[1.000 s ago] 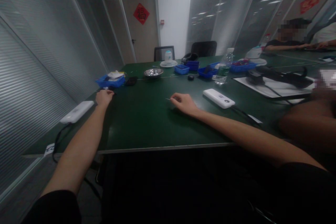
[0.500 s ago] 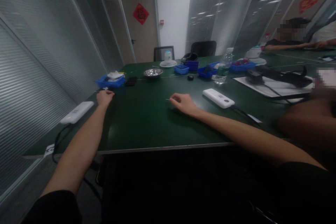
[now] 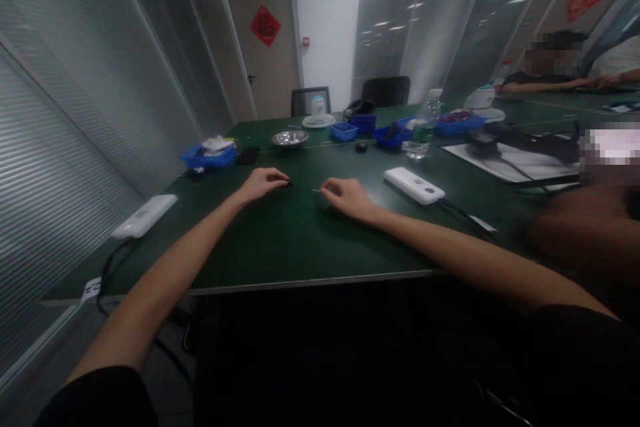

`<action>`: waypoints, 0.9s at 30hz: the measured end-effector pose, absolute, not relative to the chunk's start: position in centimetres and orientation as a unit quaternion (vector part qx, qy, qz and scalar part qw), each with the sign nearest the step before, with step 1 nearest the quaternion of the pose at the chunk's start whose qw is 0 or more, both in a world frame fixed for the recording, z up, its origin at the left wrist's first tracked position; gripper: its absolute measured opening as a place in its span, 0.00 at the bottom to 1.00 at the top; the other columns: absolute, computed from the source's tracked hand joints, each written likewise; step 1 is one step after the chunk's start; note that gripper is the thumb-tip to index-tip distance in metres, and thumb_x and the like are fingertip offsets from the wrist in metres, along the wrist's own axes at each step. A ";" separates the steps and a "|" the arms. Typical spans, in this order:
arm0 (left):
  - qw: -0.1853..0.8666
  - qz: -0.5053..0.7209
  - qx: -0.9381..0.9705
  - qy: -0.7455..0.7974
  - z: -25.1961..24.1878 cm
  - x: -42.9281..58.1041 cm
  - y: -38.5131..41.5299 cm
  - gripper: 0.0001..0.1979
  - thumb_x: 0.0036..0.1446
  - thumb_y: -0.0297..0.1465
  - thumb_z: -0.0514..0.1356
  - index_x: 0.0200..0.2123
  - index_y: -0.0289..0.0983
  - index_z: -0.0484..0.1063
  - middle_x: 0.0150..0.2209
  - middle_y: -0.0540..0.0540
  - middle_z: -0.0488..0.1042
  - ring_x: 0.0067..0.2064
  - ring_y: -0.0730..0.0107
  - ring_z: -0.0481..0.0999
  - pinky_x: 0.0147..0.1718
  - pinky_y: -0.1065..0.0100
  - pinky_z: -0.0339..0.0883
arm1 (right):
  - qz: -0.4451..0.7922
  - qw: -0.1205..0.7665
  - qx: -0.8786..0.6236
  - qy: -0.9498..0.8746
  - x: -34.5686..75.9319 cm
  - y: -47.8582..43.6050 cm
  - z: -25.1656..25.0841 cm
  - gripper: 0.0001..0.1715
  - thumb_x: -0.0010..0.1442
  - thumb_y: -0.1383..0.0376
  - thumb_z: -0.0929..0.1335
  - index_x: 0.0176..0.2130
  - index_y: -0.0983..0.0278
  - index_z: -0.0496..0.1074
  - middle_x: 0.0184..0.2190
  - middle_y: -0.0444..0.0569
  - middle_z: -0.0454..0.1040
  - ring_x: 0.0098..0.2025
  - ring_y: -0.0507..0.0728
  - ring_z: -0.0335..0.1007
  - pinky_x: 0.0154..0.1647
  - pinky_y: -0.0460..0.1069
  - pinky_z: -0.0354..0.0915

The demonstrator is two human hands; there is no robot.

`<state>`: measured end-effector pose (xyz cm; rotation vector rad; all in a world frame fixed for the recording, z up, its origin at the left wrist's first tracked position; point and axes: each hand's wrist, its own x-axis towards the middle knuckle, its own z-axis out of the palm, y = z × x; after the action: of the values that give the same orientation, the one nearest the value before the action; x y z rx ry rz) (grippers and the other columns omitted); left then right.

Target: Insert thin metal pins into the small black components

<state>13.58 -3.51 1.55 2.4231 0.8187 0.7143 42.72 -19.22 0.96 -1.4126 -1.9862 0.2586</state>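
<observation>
My left hand (image 3: pixel 263 185) is over the middle of the green table (image 3: pixel 280 247), its thumb and fingers pinched on a small black piece (image 3: pixel 289 183) whose kind I cannot make out. To its right my right hand (image 3: pixel 346 197) rests low over the table, closed in a pinch. From its fingertips a thin, pale, needle-like rod (image 3: pixel 316 190) points left toward the black piece. A short gap separates the rod from the black piece. The part of the rod within my right fingers is hidden.
White power banks with cables lie left (image 3: pixel 145 215) and right (image 3: pixel 414 185). Behind are a blue tray (image 3: pixel 207 156), a metal bowl (image 3: pixel 290 139), several blue bins and a water bottle (image 3: pixel 423 133). Another person's blurred arm (image 3: pixel 585 223) is close at the right; people sit farther back.
My left hand has moved right from beside the blue tray to the table's middle, with the small black piece in its fingers. My right hand has stayed nearly still with the thin rod.
</observation>
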 end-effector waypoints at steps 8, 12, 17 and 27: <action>0.314 0.219 0.901 0.203 0.6 17.3 -6.9 0.18 0.61 0.43 0.67 0.48 0.38 0.82 0.47 0.43 0.82 0.50 0.58 0.80 0.53 0.57 0.71 | 0.073 0.307 -0.555 -0.770 42.5 -19.2 0.9 0.15 0.69 0.56 0.68 0.47 0.61 0.80 0.36 0.48 0.81 0.36 0.56 0.74 0.35 0.47 0.62; 0.331 0.221 0.894 0.206 0.4 17.2 -6.9 0.18 0.61 0.42 0.67 0.49 0.38 0.82 0.48 0.43 0.82 0.50 0.59 0.80 0.54 0.57 0.71 | 0.071 0.289 -0.560 -0.773 42.5 -19.3 1.0 0.15 0.67 0.56 0.69 0.48 0.59 0.81 0.39 0.49 0.82 0.39 0.58 0.76 0.38 0.48 0.64; 0.350 0.237 0.883 0.204 0.3 17.2 -7.1 0.17 0.60 0.41 0.68 0.48 0.37 0.81 0.47 0.43 0.82 0.49 0.60 0.80 0.53 0.58 0.72 | 0.079 0.275 -0.564 -0.775 42.4 -19.5 1.2 0.15 0.66 0.56 0.69 0.48 0.58 0.81 0.41 0.49 0.82 0.42 0.59 0.77 0.40 0.49 0.66; 0.280 0.233 0.909 0.201 0.5 17.3 -7.3 0.12 0.63 0.39 0.66 0.43 0.37 0.82 0.42 0.44 0.82 0.45 0.61 0.81 0.50 0.60 0.72 | 0.081 0.268 -0.550 -0.787 42.6 -19.4 1.1 0.15 0.67 0.55 0.69 0.49 0.57 0.80 0.43 0.49 0.82 0.43 0.59 0.77 0.41 0.49 0.67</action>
<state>17.29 -7.35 0.54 2.4381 0.5393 0.6242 42.62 -19.36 1.07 -1.4827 -2.1236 0.2191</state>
